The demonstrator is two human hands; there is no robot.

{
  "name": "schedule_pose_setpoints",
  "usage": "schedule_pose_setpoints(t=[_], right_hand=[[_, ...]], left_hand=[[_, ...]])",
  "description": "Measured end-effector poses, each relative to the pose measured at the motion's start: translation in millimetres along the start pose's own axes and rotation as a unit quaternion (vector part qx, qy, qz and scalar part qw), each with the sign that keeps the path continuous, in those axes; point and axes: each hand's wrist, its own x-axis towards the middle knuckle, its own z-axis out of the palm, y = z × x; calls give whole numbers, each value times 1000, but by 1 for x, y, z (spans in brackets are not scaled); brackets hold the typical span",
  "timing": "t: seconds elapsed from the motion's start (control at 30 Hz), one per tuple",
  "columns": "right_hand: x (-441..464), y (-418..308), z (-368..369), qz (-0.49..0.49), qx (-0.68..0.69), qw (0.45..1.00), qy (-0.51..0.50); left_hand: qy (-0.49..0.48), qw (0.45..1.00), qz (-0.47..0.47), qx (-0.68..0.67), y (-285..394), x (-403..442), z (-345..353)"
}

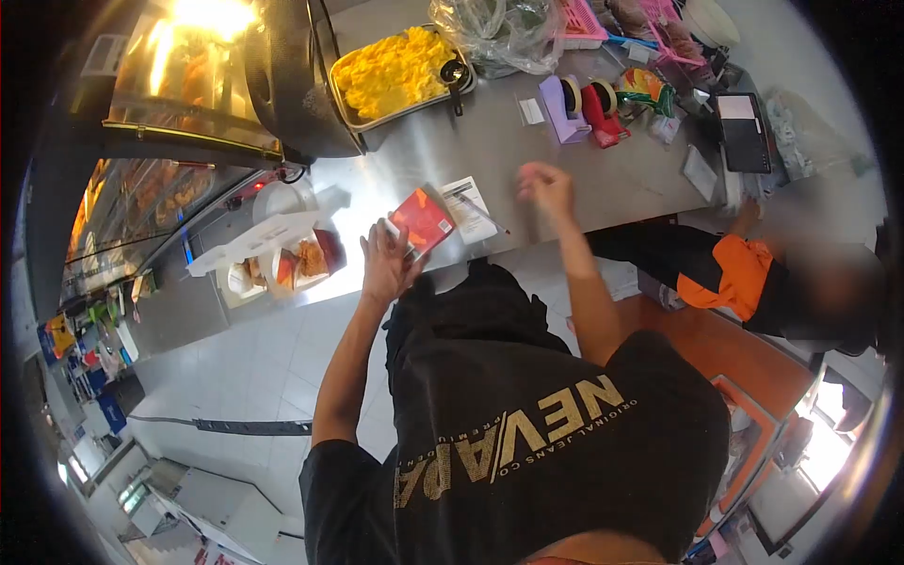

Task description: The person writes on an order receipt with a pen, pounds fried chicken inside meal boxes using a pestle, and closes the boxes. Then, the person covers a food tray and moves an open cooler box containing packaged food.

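- Left hand: grasping the near left side of a red box, over the front part of the metal counter.
- Right hand: above the counter, fingers curled, blurred; cannot tell whether gripping anything.
- Printed paper, pen lying across: just right of the red box.
- Open white carton with fried pieces: left of the left hand, apart.
- Tray of yellow food: counter's far side.
- Purple tape dispenser, red tape dispenser: side by side, beyond the right hand.
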Motion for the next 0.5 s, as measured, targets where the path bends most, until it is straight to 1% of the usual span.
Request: schedule_pose_setpoints(t=[0.03, 0.07, 0.1, 0.17, 0.27, 0.3, 0.4, 0.5], right_hand=[[-32, -8, 34, 19, 15, 999, -38], [-53, 7, 57, -56, -57, 988, -129], [-83, -4, 87, -23, -105, 980, -169], [-107, 28, 132, 46, -15, 970, -238], [-115, 51, 163, 75, -84, 978, -178], [-118, 51, 165, 106, -81, 981, -140], [-122, 46, 166, 68, -119, 984, -114], [-112, 64, 154, -76, -212, 958, -176]], left_hand=[[23, 1000, 9, -8, -1, 3, 4], [10, 1000, 0, -8, 0, 5, 5], [-5, 1000, -12, -8, 1, 5, 3], [-26, 999, -25, -2, 1, 4, -2], [-48, 998, -26, 9, -2, 2, -3], [-55, 998, -24, 11, -2, 3, -3], [-60, 997, -26, 29, -2, 7, -1], [-76, 996, -21, 34, -5, 7, -4]])
